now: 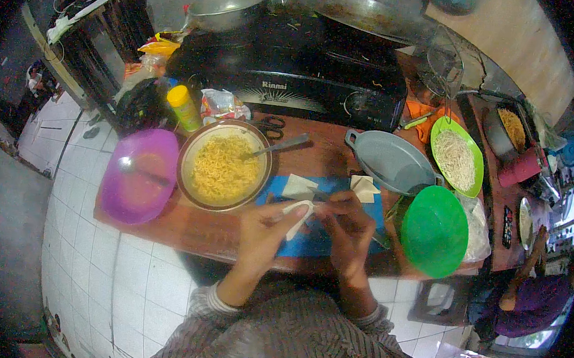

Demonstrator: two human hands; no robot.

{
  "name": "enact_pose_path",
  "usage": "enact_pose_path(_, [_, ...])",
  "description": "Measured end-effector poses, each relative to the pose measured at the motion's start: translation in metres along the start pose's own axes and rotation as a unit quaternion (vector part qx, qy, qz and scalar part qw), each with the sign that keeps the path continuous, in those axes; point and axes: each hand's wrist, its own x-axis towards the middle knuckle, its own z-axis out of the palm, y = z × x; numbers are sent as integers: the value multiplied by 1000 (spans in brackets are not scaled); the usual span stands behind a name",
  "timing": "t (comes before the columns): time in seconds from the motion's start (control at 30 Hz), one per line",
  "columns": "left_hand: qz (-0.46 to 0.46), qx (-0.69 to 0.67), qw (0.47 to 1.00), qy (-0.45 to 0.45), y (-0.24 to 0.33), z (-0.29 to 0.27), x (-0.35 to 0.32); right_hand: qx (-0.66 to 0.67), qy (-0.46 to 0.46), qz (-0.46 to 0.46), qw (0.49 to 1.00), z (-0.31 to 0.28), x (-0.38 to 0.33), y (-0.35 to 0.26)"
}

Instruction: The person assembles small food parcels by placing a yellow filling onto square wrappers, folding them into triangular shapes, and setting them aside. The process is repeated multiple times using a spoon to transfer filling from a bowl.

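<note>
Both hands pinch 1 white wrapper [297, 217] over blue mat [316, 242]. L hand [265, 231] grip on its low end, R hand [349, 228] grip on top end. Wrapper long way slants: low-left to up-right. More wrappers [365, 188] at mat's far edge. Noodle bowl [224, 166] just left, green lid [434, 230] just right. Table [197, 229] front edge near hands; little room.

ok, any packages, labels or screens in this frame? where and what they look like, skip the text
Crinkled plastic packet: behind the noodle bowl, in front of the stove; white with red and green print.
Yellow squeeze bottle: left of the packet; upright cylinder, yellow cap, label too small to tell.
Stove front label: light lettering on the black panel, above a pale fan-shaped graphic.
Clear plastic bag: right of the green lid; contents unclear.
No screens visible.
</note>
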Motion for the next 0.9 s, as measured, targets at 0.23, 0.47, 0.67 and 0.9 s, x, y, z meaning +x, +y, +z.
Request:
enact_pose_path(0.23, [6,-22,1000,5,0,3,-2,0,-5,-12,1000,-1,0,2])
enact_pose_path(0.47, [-4,-18,1000,3,0,4,-1,148,-7,48,988,0,5,6])
enact_pose_path(0.67, [-1,-11,1000,7,1,8,-2,198,-29,56,978,-3,8,12])
enact_pose_path(0.9, [4,-35,999,9,4,11,-2,221,-29,101,970,0,5,10])
